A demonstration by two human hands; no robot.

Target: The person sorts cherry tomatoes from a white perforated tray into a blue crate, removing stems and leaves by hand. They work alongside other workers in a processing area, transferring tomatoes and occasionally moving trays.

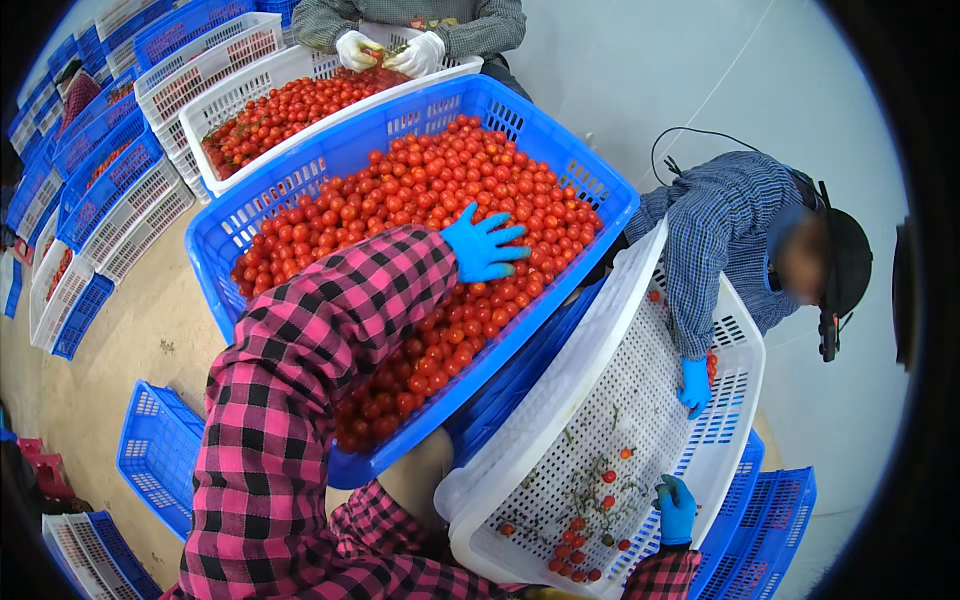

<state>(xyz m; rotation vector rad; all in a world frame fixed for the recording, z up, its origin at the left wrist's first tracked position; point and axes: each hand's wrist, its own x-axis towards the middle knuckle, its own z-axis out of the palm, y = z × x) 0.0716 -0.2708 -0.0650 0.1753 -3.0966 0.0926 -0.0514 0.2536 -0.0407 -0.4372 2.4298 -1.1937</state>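
My left hand [487,244], in a blue glove, rests with fingers spread on a heap of red cherry tomatoes [420,184]. The tomatoes fill a large blue plastic crate [259,166], and my sleeve lies across its near side. My right hand [676,511], also blue-gloved, is inside a tilted white perforated crate [570,405], near its right wall. Its fingers look partly curled; whether they hold anything cannot be made out. Lower in that crate lie several loose tomatoes [576,541] and green stem scraps [589,491].
A co-worker's blue-gloved hand [696,388] reaches into the white crate's far end. Across from me, another person's white-gloved hands [390,56] work over a white crate of tomatoes [296,112]. Stacked crates [112,180] line the left; a blue crate [161,457] sits on the floor.
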